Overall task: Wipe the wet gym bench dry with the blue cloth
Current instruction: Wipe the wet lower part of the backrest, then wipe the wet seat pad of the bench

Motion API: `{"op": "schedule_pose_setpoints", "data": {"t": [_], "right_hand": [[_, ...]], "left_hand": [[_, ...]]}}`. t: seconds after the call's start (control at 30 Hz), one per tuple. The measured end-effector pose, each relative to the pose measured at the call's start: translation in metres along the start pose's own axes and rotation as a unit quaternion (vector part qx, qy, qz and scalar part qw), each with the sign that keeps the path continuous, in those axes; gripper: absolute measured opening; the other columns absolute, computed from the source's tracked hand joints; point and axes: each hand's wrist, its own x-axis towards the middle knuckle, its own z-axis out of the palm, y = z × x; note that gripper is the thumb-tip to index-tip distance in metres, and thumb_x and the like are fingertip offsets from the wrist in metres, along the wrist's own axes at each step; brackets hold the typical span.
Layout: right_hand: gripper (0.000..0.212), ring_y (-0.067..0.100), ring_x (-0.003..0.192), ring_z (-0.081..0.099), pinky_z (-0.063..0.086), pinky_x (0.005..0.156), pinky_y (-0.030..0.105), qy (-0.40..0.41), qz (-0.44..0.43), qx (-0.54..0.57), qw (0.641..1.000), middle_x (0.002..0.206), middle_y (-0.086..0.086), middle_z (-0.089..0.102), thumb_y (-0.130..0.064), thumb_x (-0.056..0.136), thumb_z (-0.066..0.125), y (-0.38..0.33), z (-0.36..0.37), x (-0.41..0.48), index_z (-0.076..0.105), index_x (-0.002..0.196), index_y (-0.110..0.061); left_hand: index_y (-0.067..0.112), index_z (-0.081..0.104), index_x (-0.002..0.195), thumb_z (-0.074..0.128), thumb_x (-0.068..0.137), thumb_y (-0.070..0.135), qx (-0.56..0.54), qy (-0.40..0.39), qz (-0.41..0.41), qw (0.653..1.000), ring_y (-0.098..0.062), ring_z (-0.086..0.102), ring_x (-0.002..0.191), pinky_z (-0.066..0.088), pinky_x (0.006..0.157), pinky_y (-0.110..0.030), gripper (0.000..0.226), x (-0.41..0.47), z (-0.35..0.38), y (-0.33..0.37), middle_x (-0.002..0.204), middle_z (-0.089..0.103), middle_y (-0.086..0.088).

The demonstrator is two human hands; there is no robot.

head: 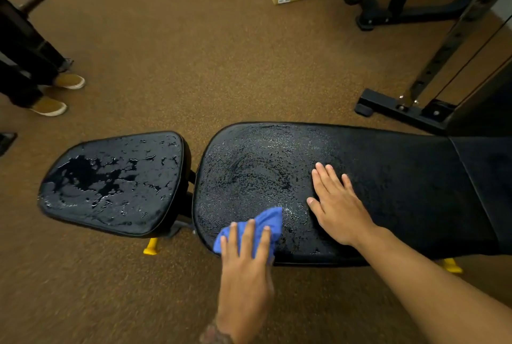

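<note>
Puddles cover seat pad (116, 182) above brown gym carpet (194, 66).

Glossy wet bench pad (263, 166), seemingly vinyl; soft cloth (267, 221).

Both forearms are bare with no sleeves, the left hand (245, 257) and right hand (339, 205) wear no rings, and a dark tattoo (214, 335) marks the left wrist.
</note>
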Motion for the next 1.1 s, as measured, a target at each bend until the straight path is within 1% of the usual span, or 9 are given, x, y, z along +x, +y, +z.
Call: {"op": "schedule_pose_setpoints", "data": {"t": [0.13,0.3,0.43,0.57,0.7,0.83,0.9,0.97,1.1], "right_hand": [[0.063,0.016,0.145,-0.015,-0.009,0.115,0.039,0.003,-0.002,-0.012,1.000,0.160,0.002,-0.013,-0.042,0.099,0.013,0.001,0.000,0.001,-0.002,0.152,-0.011],[0.062,0.016,0.145,-0.016,-0.009,0.116,0.039,0.011,0.004,-0.013,1.000,0.160,0.001,-0.013,-0.039,0.102,0.023,-0.001,0.000,0.000,-0.002,0.152,-0.011],[0.062,0.014,0.144,-0.020,-0.011,0.117,0.038,0.002,0.003,-0.009,1.000,0.158,-0.001,-0.017,-0.041,0.102,0.019,-0.001,-0.001,-0.001,-0.007,0.151,-0.013],[0.062,0.013,0.143,-0.022,-0.012,0.116,0.037,-0.008,0.003,-0.004,1.000,0.158,-0.002,-0.019,-0.042,0.102,0.018,0.001,-0.001,0.000,-0.009,0.151,-0.015],[0.062,0.012,0.142,-0.023,-0.012,0.116,0.037,-0.017,0.013,-0.003,1.000,0.158,-0.003,-0.020,-0.042,0.102,0.018,-0.002,-0.002,0.000,-0.010,0.151,-0.016],[0.062,0.012,0.143,-0.022,-0.010,0.117,0.037,-0.016,0.026,-0.001,1.000,0.158,-0.002,-0.018,-0.040,0.102,0.020,-0.008,-0.005,-0.002,-0.008,0.151,-0.015],[0.062,0.013,0.144,-0.018,-0.007,0.118,0.039,-0.011,0.051,0.006,0.999,0.159,-0.001,-0.015,-0.036,0.101,0.024,-0.018,-0.009,-0.001,-0.005,0.152,-0.014],[0.064,0.014,0.146,-0.012,-0.004,0.118,0.039,0.004,0.065,0.030,0.997,0.160,0.000,-0.008,-0.031,0.098,0.031,-0.038,-0.013,0.003,0.001,0.152,-0.014],[0.075,0.018,0.147,0.006,0.007,0.119,0.041,0.033,-0.050,0.071,0.996,0.160,0.004,0.012,-0.035,0.083,0.040,-0.098,-0.010,0.015,0.019,0.150,-0.012]], "left_hand": [[0.019,0.051,0.133,0.052,0.090,0.023,-0.019,-0.007,0.031,0.999,-0.046,0.037,0.133,0.027,0.110,-0.058,0.043,0.057,0.009,0.022,0.142,0.048,-0.012],[0.015,0.052,0.130,0.046,0.093,0.029,0.018,-0.060,0.104,0.993,-0.049,0.037,0.131,0.029,0.107,-0.060,0.040,0.156,0.006,0.000,0.141,0.047,-0.017],[0.018,0.040,0.142,0.043,0.099,0.032,0.054,-0.052,0.049,0.996,-0.044,0.024,0.138,0.016,0.114,-0.053,0.046,0.195,-0.008,-0.045,0.152,0.033,-0.015],[0.015,0.046,0.139,0.042,0.096,0.033,0.031,-0.023,-0.018,0.999,-0.048,0.031,0.132,0.023,0.111,-0.058,0.047,0.179,-0.019,-0.084,0.147,0.040,-0.019],[0.012,0.052,0.132,0.052,0.091,0.027,0.019,0.009,-0.060,0.998,-0.054,0.040,0.124,0.033,0.104,-0.060,0.044,0.136,-0.024,-0.090,0.139,0.048,-0.022],[0.013,0.052,0.131,0.060,0.083,0.022,0.020,-0.027,0.047,0.998,-0.053,0.043,0.124,0.037,0.100,-0.063,0.050,0.100,-0.017,-0.068,0.138,0.049,-0.021],[0.014,0.050,0.133,0.061,0.084,0.025,0.008,-0.032,0.080,0.996,-0.051,0.040,0.129,0.032,0.105,-0.062,0.052,0.098,-0.015,-0.064,0.141,0.048,-0.018],[0.013,0.045,0.139,0.059,0.087,0.029,-0.042,-0.047,0.065,0.996,-0.046,0.030,0.137,0.021,0.112,-0.057,0.056,0.102,-0.019,-0.068,0.147,0.041,-0.016],[0.007,0.032,0.147,0.058,0.082,0.031,-0.194,-0.073,0.071,0.976,-0.029,0.016,0.146,0.009,0.120,-0.038,0.074,0.102,-0.034,-0.084,0.154,0.028,-0.011]]}}
